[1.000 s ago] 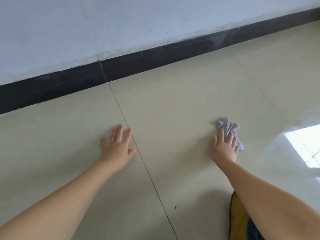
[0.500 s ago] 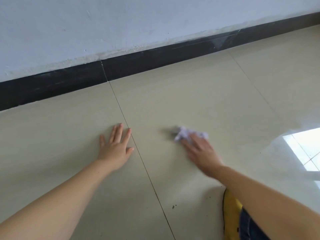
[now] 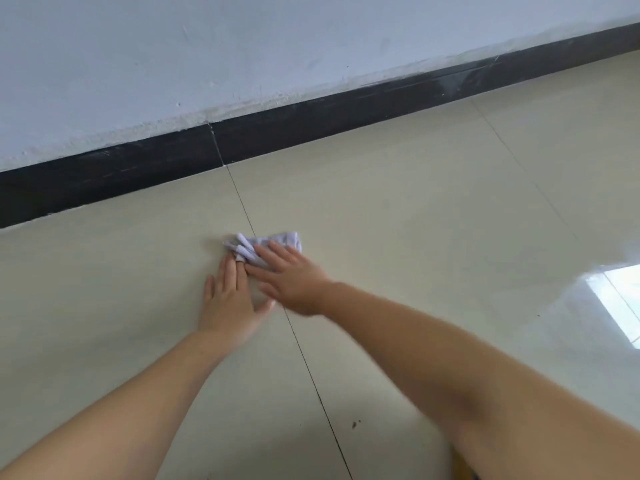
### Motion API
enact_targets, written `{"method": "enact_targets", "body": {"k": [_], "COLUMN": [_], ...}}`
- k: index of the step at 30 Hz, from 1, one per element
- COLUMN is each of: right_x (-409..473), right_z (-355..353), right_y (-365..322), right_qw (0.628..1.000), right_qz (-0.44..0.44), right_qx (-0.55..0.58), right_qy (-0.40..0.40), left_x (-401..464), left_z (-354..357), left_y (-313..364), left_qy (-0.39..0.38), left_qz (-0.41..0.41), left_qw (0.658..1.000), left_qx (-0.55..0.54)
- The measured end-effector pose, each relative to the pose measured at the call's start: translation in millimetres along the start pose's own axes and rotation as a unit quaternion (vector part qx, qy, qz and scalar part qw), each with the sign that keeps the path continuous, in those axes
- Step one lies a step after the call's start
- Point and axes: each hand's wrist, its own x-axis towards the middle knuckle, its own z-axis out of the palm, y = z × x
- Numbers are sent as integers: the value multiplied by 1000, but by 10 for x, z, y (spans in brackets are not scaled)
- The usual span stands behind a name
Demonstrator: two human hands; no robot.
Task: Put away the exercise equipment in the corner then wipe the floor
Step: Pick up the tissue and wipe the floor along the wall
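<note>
A small crumpled pale-lilac cloth [image 3: 273, 241] lies on the glossy cream tile floor [image 3: 398, 220], right on a tile seam. My right hand [image 3: 294, 278] presses flat on the cloth, fingers pointing left and covering its near part. My left hand [image 3: 228, 299] rests palm down on the floor just to the left, fingers apart, its fingertips touching the cloth's edge and the right hand's fingers. No exercise equipment is in view.
A black skirting board [image 3: 311, 129] runs along the foot of a white wall [image 3: 242, 46] just beyond the hands. A bright window reflection [image 3: 620, 299] shines on the floor at right. Small dark specks [image 3: 355, 424] lie near the seam in front.
My right hand has swept the cloth leftward across the floor, from well right of the seam to against my left hand. The left hand has stayed planted.
</note>
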Motion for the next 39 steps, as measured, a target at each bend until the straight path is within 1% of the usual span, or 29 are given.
{"method": "enact_targets", "body": {"k": [1, 3, 5, 7, 8, 9, 10, 11, 13, 14, 15, 17, 19, 20, 22, 24, 25, 27, 28, 29, 30, 31, 32, 33, 34, 36, 37, 38, 39], "right_x": [-27, -178, -436, -639, -637, -570, -453, -311, -1, 144, 281, 536, 783, 885, 998, 962, 879, 694, 654, 665, 709, 760, 800, 814, 795, 757, 779, 825, 866], "right_z": [-69, -168, -263, -345, -373, -393, -389, -352, -298, -264, -252, -309, -382, -427, -508, -524, -524, -452, -404, -364, -340, -315, -272, -224, -189, -176, -187, -214, -245], "right_y": [200, 753, 1377, 1813, 1890, 1844, 1706, 1490, 937, 659, 406, 69, 3, 54, 314, 761, 1007, 1321, 1320, 1203, 1002, 753, 479, 189, -69, -319, -297, -191, -6], "right_qw": [999, 997, 990, 966, 949, 941, 947, 963, 995, 999, 997, 984, 972, 970, 980, 998, 998, 981, 970, 961, 959, 968, 984, 997, 999, 973, 959, 955, 962], "right_qz": [-23, 1, 113, 255, 312, 338, 322, 271, 95, 17, -51, -147, -202, -207, -161, -38, 37, 172, 220, 248, 253, 224, 161, 71, -32, -201, -248, -261, -240], "right_qx": [-35, -69, -62, -18, 0, 15, 13, 0, -17, -23, -33, -57, -86, -101, -100, -53, -25, 6, 15, 29, 43, 48, 34, 8, -25, -92, -118, -130, -123], "right_qy": [-8, -29, -49, -46, -32, -17, -5, 2, -10, -28, -50, -82, -83, -77, -52, 5, 38, 86, 104, 119, 124, 105, 72, 37, 1, -62, -69, -60, -41], "left_x": [1, 12, 16, 27, 33, 34, 30, 29, -5, -41, -81, -193, -263, -277, -259, -202, -174, -148, -160, -169, -176, -176, -178, -182, -195, -223, -243, -269, -280], "left_z": [-12, -46, -95, -111, -109, -100, -108, -89, -43, -26, 25, 124, 183, 175, 187, 181, 167, 179, 187, 212, 199, 189, 165, 147, 114, 65, 44, 25, 19], "left_y": [2, 27, 78, 138, 169, 199, 239, 269, 318, 338, 345, 362, 410, 442, 472, 513, 537, 564, 575, 578, 592, 588, 578, 550, 530, 491, 480, 479, 479], "left_qy": [-10, -30, -44, -50, -52, -53, -49, -43, -2, 25, 41, 63, 61, 62, 66, 86, 100, 110, 120, 133, 146, 172, 201, 230, 252, 293, 302, 296, 283], "left_qz": [0, 4, 1, -15, -26, -35, -44, -53, -74, -80, -88, -107, -127, -137, -152, -151, -155, -172, -181, -188, -191, -193, -203, -221, -240, -269, -284, -300, -311], "left_qw": [1000, 999, 999, 998, 998, 997, 997, 997, 997, 996, 995, 992, 990, 989, 986, 985, 983, 977, 973, 969, 964, 955, 939, 916, 890, 841, 825, 816, 815], "left_qx": [8, 24, 28, 25, 29, 33, 31, 25, 8, 6, 4, 11, 8, 5, 4, -4, -17, -56, -76, -95, -116, -148, -193, -244, -295, -366, -384, -396, -400]}}
